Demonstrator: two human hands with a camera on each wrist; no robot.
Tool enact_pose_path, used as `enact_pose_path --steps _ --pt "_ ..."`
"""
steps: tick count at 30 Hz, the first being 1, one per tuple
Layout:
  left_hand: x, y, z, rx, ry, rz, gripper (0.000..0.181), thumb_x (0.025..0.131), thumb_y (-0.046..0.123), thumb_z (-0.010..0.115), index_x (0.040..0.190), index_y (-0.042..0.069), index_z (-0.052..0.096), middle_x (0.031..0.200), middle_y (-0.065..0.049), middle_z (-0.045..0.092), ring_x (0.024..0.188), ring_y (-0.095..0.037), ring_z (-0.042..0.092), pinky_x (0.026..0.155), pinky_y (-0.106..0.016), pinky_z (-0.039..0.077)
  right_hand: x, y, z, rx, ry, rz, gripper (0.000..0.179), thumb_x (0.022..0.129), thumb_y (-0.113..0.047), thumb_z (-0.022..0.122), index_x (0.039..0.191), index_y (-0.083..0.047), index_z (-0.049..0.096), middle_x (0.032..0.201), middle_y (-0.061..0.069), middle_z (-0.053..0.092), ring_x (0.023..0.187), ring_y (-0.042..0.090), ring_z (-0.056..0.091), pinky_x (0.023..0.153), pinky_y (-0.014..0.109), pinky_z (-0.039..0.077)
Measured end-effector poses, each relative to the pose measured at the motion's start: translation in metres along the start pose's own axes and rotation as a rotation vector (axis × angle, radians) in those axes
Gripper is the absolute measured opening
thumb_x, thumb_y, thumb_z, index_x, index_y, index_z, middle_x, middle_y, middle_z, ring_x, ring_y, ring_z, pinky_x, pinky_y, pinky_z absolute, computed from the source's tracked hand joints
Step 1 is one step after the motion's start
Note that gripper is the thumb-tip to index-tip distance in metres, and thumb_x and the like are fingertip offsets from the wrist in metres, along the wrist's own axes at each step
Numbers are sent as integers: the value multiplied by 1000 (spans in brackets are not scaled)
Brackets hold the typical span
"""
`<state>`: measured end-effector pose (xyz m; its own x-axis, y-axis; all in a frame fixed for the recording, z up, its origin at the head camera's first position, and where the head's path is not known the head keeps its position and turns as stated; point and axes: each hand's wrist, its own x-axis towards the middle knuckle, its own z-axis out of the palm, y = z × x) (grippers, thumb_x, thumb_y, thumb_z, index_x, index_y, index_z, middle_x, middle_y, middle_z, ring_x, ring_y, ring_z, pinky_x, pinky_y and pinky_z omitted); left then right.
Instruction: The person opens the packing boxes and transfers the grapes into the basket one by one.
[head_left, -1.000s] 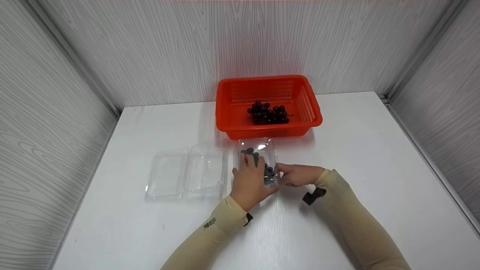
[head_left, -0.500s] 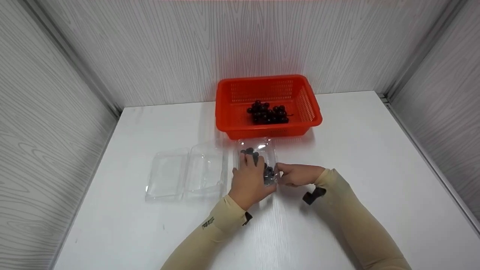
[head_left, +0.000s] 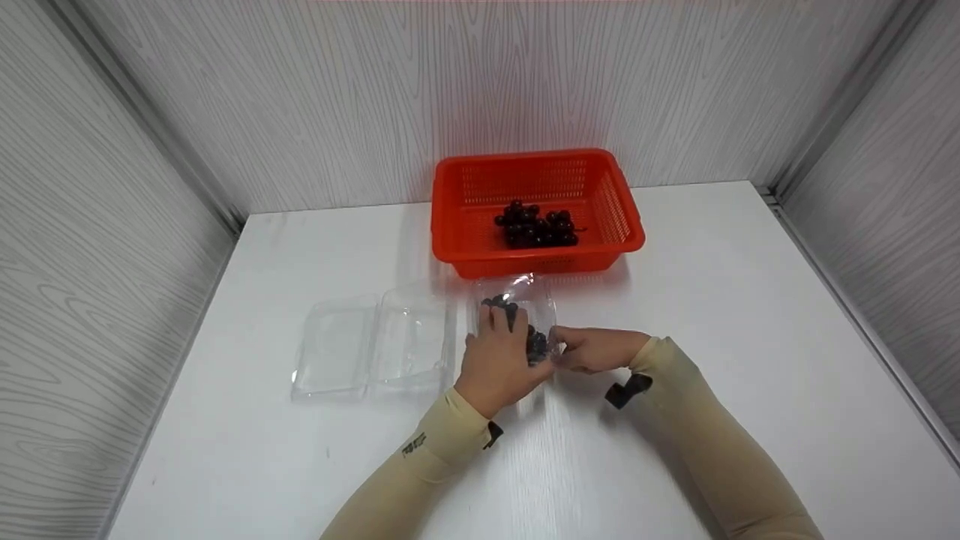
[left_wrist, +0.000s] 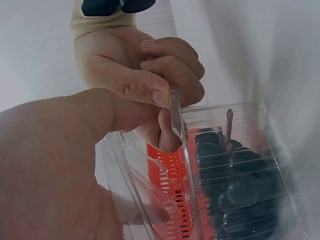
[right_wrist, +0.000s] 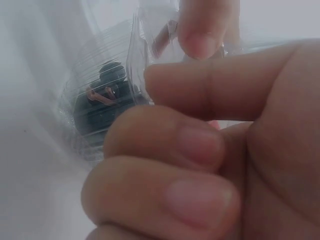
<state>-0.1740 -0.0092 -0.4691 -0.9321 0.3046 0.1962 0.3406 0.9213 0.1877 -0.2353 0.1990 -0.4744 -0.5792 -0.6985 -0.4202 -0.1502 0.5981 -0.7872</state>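
Observation:
A clear plastic clamshell box [head_left: 538, 306] holds a bunch of dark grapes [head_left: 537, 345], and its wall and lid show in both wrist views. Across the top of the lid lies my left hand [head_left: 495, 367], its fingers spread over the plastic and its thumb out at the near right corner. My right hand [head_left: 598, 349] pinches the box's right edge between thumb and index finger. In the left wrist view, that clear lip [left_wrist: 175, 112] shows at the right thumb, and the lid [left_wrist: 131, 172] stands apart from the base rim. The left fingertips are partly hidden there.
Behind the box stands a red basket [head_left: 445, 206] with more dark grapes [head_left: 534, 225] inside. To the left, a second clear clamshell box [head_left: 337, 349] lies opened flat on the white table [head_left: 247, 450]. Wood-patterned panels [head_left: 337, 97] enclose the table's back and sides.
My left hand and thumb have shifted slightly away from me, toward the basket, along with the lid's near edge. My right hand has stayed almost still at the box's edge.

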Motion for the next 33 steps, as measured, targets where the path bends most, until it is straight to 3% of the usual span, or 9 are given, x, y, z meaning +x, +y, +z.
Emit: enact_pose_path --steps 7,14,21,25,33 --pt "2 -1 -2 -16 -63 -15 80 96 64 49 148 4 50 143 -30 51 139 -48 43 88 -61 57 -1 -1 -1 -27 -4 7 19 100 -11 49 118 -13 51 68 -2 47 60 13 42 59 27 38" --pt "5 -5 -6 -72 -67 -17 77 97 63 49 146 4 51 141 -29 51 135 -47 48 87 -54 60 -2 -2 -2 -33 -12 30 31 102 -17 50 133 -19 50 76 -1 51 67 16 47 67 32 44" --pt "3 -11 -9 -159 -85 -20 81 97 67 50 144 1 51 142 -30 49 138 -52 45 94 -53 58 0 0 1 12 -21 -8 19 102 -12 50 121 -14 50 70 -4 46 60 12 40 58 25 36" --pt "3 -12 -10 -159 -91 -9 79 98 64 50 146 0 50 140 -31 49 132 -49 50 92 -50 59 0 1 0 7 -30 -24 24 102 -12 49 126 -14 48 71 -3 46 61 12 40 58 25 37" --pt "6 -17 -14 -203 -115 -7 71 101 57 44 147 4 49 135 -29 49 109 -37 58 83 -47 61 1 1 -1 -8 -43 -47 13 104 -13 50 116 -9 48 80 -1 50 65 12 44 61 25 40"
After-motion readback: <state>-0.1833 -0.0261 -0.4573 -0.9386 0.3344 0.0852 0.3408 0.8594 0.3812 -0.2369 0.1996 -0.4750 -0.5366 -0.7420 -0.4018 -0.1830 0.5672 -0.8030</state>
